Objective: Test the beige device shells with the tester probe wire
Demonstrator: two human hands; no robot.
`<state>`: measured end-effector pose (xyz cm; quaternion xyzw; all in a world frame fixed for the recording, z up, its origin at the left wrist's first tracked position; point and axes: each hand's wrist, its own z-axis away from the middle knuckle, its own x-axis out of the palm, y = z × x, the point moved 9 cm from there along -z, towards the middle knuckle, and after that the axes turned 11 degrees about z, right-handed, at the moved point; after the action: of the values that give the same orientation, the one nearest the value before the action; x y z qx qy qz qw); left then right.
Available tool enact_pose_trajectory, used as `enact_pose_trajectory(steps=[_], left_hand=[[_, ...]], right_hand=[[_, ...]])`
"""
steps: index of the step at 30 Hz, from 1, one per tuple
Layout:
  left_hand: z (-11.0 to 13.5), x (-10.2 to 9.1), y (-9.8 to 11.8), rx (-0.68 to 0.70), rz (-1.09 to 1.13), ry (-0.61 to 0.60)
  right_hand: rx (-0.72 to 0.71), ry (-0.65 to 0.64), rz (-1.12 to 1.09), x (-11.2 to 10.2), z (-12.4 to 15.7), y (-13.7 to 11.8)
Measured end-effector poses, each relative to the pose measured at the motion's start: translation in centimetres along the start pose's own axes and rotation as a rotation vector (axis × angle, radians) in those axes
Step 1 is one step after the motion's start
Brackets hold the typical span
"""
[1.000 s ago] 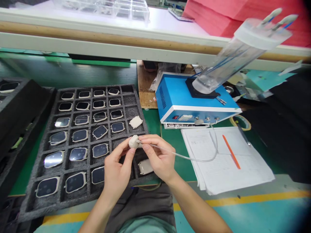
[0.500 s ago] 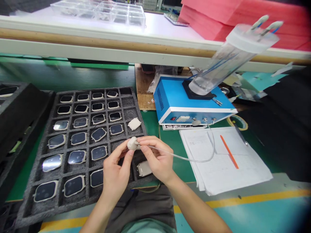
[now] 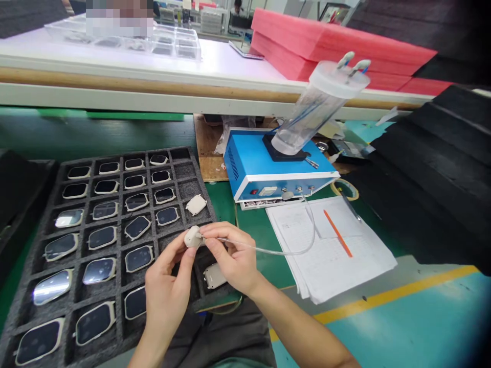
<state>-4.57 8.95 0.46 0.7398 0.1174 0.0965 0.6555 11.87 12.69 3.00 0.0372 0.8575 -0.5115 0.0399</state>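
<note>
My left hand (image 3: 169,281) grips a small beige watch case (image 3: 193,237) between thumb and fingers, its side turned up. From the right, my right hand (image 3: 232,255) pinches the end of a thin clear tube (image 3: 276,252) against the case; the fingers hide the exact contact. The tube curves back to the front of a blue box-shaped machine (image 3: 284,184). Beneath both hands lies a dark grey foam tray (image 3: 187,174) with rows of smartwatches (image 3: 102,236), mostly screen up. Two beige pieces, one at the tray's right edge (image 3: 196,204) and one near my right wrist (image 3: 215,276), lie back side up.
A clear cylinder (image 3: 307,112) leans on top of the machine. Papers (image 3: 333,271) with an orange stick (image 3: 337,232) lie to the right, near a tape roll (image 3: 355,191). Above runs a shelf edge (image 3: 153,97) bearing pink foam blocks (image 3: 326,46) and a clear compartment box (image 3: 172,43).
The camera view has swung to the right, so the scene sits further left and a little lower. Both hands keep the same hold on the watch case and tube.
</note>
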Motion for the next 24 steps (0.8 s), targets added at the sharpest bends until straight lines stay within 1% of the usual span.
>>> enact_pose_trajectory(steps=[24], left_hand=[[0.05, -0.04, -0.03, 0.0, -0.005, -0.006]], right_hand=[[0.007, -0.006, 0.011, 0.06, -0.17, -0.09]])
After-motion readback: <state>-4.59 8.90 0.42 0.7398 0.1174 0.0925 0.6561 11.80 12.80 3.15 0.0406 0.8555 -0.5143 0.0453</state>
